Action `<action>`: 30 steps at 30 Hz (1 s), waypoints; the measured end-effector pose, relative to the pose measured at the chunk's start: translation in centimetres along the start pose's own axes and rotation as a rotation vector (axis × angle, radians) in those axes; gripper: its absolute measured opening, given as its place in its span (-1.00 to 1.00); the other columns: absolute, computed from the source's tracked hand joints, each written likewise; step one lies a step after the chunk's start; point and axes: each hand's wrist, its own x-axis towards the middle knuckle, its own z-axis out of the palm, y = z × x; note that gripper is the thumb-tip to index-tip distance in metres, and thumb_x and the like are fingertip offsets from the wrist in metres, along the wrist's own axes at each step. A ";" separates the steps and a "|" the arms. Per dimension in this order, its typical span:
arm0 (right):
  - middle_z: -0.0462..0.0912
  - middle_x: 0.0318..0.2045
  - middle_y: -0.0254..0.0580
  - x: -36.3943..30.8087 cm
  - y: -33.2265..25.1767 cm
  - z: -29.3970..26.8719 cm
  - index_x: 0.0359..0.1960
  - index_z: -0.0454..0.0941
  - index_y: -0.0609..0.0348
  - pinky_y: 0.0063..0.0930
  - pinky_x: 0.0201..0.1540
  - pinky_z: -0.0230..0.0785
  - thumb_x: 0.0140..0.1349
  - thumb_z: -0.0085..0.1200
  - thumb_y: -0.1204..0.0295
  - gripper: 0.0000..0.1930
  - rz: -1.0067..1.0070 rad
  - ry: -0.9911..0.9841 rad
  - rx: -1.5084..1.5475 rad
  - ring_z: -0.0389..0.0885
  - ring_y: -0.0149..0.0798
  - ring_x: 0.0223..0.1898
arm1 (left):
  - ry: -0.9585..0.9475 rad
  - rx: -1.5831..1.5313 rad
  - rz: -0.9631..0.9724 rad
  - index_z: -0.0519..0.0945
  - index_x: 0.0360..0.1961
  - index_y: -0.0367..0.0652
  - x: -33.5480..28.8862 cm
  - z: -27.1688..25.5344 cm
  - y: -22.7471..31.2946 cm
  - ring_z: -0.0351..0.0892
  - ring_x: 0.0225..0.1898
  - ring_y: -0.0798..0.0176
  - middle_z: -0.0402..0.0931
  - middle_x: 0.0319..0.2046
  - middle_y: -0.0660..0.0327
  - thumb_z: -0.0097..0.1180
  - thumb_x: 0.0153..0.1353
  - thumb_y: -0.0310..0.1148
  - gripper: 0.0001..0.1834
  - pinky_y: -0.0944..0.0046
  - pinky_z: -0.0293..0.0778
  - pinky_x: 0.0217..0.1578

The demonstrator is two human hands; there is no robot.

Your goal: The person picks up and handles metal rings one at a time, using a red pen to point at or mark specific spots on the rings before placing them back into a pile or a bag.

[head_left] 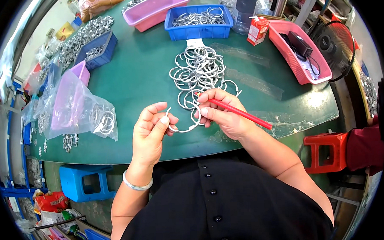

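Between my two hands is a silvery open bangle with a gap in its ring. The thumb and fingers of my left hand pinch its left end. My right hand is closed round a slim red pencil-like stick, its tip pointing up and left near the bangle. Fingers of the same hand also appear to steady the bangle's right side. Just beyond, a heap of similar silver bangles lies loose on the green table, its nearest ones close to my right fingertips.
Behind the heap stands a blue tray of bangles, beside a pink tray. At right are a red drink carton, a pink basket and a black fan. A clear bag of rings lies left. Another person sits across.
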 end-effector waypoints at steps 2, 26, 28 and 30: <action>0.53 -0.47 -0.28 -0.1 0.1 0.4 -0.26 0.40 0.20 -0.62 -0.42 0.37 0.06 0.05 0.57 -0.81 -0.080 0.037 -0.030 0.50 -0.46 -0.45 | -0.003 0.001 0.003 0.32 -0.01 -0.24 -0.1 -0.1 -0.1 0.45 -0.45 0.42 0.50 -0.40 0.19 -0.06 0.17 -0.46 -0.66 0.47 0.35 -0.42; 0.37 -0.64 -0.23 -0.2 -2.1 3.0 -0.37 0.46 0.21 -0.46 -0.59 0.19 -0.18 0.14 0.69 -0.73 -1.040 -0.153 -0.873 0.35 -0.24 -0.63 | -0.045 -0.227 -0.006 0.30 0.00 -0.28 -0.5 0.3 -2.3 0.46 -0.10 0.22 0.42 -0.11 0.05 -0.09 0.14 -0.61 -0.64 0.29 0.42 -0.11; 0.36 -0.65 -0.24 -0.3 -2.1 3.1 -0.37 0.46 0.20 -0.45 -0.59 0.19 -0.17 0.14 0.69 -0.73 -1.009 -0.145 -0.864 0.35 -0.23 -0.63 | -0.046 -0.237 -0.016 0.30 -0.01 -0.28 -0.4 0.3 -2.3 0.46 -0.10 0.22 0.42 -0.12 0.05 -0.09 0.14 -0.61 -0.65 0.29 0.42 -0.10; 0.35 -0.65 -0.24 -0.4 -2.1 3.1 -0.36 0.46 0.20 -0.45 -0.59 0.19 -0.17 0.14 0.69 -0.73 -0.999 -0.140 -0.870 0.35 -0.24 -0.63 | -0.046 -0.248 -0.025 0.30 -0.01 -0.28 -0.4 0.4 -2.4 0.46 -0.09 0.23 0.42 -0.12 0.05 -0.09 0.14 -0.61 -0.65 0.28 0.42 -0.10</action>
